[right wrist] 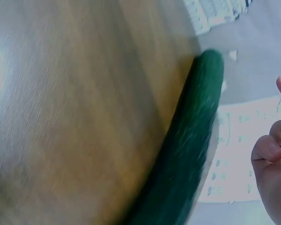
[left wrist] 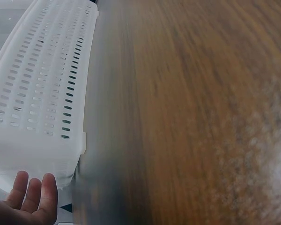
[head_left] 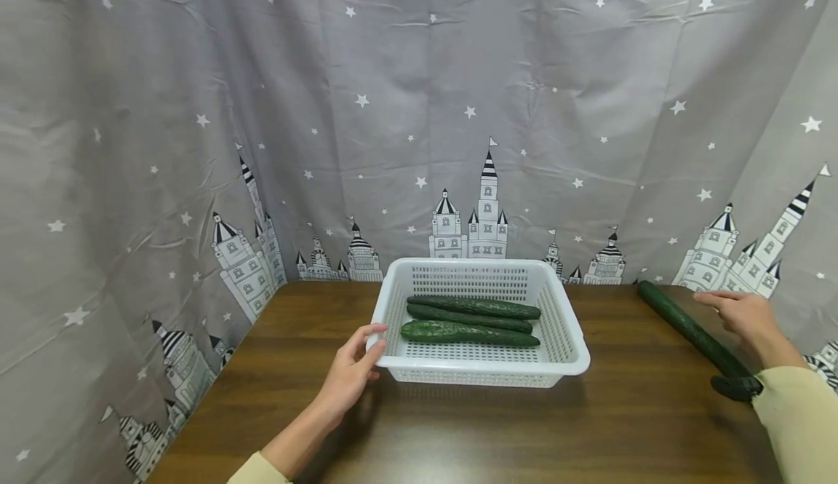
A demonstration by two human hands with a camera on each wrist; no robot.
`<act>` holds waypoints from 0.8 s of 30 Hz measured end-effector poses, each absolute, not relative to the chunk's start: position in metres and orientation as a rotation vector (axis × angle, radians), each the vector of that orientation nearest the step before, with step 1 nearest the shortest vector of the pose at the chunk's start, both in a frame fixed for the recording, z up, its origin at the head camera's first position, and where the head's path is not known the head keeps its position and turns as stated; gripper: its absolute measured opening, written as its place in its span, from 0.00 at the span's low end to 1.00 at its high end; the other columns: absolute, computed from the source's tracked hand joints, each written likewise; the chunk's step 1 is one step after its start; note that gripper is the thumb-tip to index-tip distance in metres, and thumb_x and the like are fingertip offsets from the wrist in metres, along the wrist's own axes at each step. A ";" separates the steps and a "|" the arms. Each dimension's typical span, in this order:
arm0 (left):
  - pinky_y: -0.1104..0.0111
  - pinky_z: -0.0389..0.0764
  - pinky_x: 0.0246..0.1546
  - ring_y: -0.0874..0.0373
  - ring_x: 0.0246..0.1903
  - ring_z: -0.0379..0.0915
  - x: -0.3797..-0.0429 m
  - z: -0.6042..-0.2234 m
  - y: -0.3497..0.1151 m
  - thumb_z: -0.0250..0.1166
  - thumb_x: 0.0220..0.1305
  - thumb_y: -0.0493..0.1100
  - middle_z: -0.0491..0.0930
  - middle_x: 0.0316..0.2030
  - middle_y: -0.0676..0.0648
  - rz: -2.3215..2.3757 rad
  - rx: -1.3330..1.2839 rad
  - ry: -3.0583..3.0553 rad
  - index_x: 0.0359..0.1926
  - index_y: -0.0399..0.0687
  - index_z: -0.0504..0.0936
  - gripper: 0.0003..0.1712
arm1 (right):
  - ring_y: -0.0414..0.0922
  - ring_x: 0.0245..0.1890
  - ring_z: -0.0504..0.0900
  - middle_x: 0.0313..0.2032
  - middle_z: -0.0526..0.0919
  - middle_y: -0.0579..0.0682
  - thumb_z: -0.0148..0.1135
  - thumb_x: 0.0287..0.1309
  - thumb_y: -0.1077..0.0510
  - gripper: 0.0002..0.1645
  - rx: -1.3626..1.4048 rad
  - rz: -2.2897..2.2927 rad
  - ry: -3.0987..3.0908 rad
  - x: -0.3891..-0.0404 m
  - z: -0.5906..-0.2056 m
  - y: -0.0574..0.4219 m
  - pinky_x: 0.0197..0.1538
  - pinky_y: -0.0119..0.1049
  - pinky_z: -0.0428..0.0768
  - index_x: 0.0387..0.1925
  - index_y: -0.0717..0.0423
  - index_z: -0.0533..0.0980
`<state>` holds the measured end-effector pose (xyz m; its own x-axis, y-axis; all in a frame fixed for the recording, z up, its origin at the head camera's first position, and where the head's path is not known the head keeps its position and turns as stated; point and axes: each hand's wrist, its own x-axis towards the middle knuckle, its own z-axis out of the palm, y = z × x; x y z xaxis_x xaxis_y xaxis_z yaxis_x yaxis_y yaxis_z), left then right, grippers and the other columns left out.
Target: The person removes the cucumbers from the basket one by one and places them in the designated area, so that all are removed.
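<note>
A white perforated plastic basket (head_left: 484, 376) stands on the wooden table with three dark green cucumbers (head_left: 471, 332) lying lengthwise inside. My left hand (head_left: 350, 367) grips the basket's front left corner, thumb at the rim. In the left wrist view, several fingers (left wrist: 48, 197) lie against the outside of the basket (left wrist: 42, 84). Another long cucumber (head_left: 687, 327) lies slantwise on the table at the right. Beside it hovers my right hand (head_left: 746, 320), index finger extended and nothing held. The right wrist view shows a gap between this cucumber (right wrist: 192, 136) and my loosely bent fingers (right wrist: 274, 140).
A grey curtain (head_left: 393, 105) printed with stars and castles hangs behind the table and along its left side. Brown wooden tabletop (head_left: 628, 397) stretches between the basket and the cucumber on the right. A black strap (head_left: 736, 388) shows at my right wrist.
</note>
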<state>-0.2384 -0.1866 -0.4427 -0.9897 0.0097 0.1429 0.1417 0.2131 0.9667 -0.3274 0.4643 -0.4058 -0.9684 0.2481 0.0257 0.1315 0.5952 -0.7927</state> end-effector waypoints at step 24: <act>0.61 0.79 0.38 0.52 0.44 0.75 -0.238 -0.446 -0.186 0.59 0.74 0.47 0.77 0.56 0.35 -1.872 -0.121 -2.374 0.63 0.50 0.74 0.20 | 0.36 0.20 0.66 0.19 0.69 0.39 0.65 0.63 0.37 0.17 0.098 1.421 -2.718 -0.356 -0.333 0.355 0.25 0.33 0.69 0.37 0.44 0.85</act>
